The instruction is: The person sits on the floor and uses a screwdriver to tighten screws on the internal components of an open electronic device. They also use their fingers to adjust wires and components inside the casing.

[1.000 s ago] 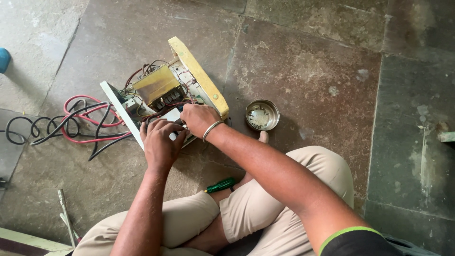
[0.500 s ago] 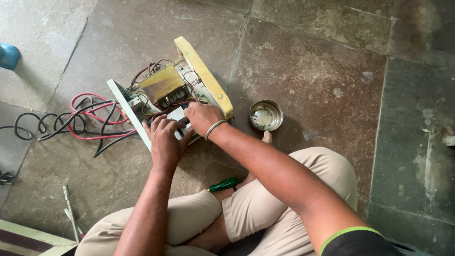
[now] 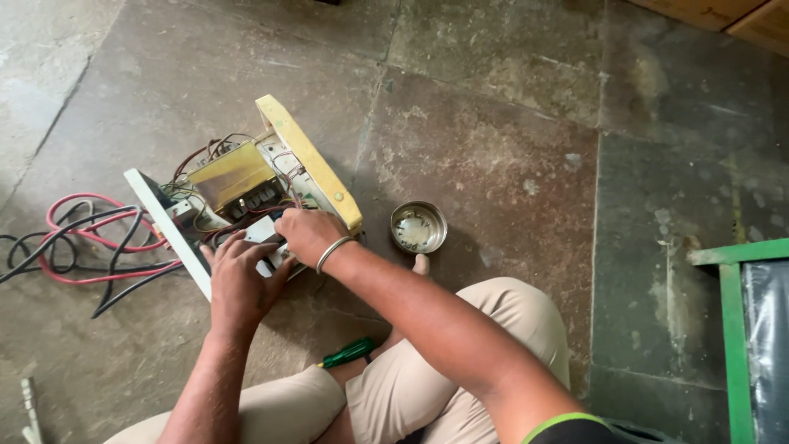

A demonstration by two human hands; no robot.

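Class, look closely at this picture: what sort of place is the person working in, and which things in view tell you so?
Probably an informal repair workshop, with the work done on the ground. The person sits on a worn stone floor, both hands in an opened electrical unit with red and black cables, beside a green-handled screwdriver.

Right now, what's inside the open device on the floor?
Inside the open device: a yellowish block, thin wires and a white part. The left hand and right hand cover the near section, so what lies beneath them cannot be seen.
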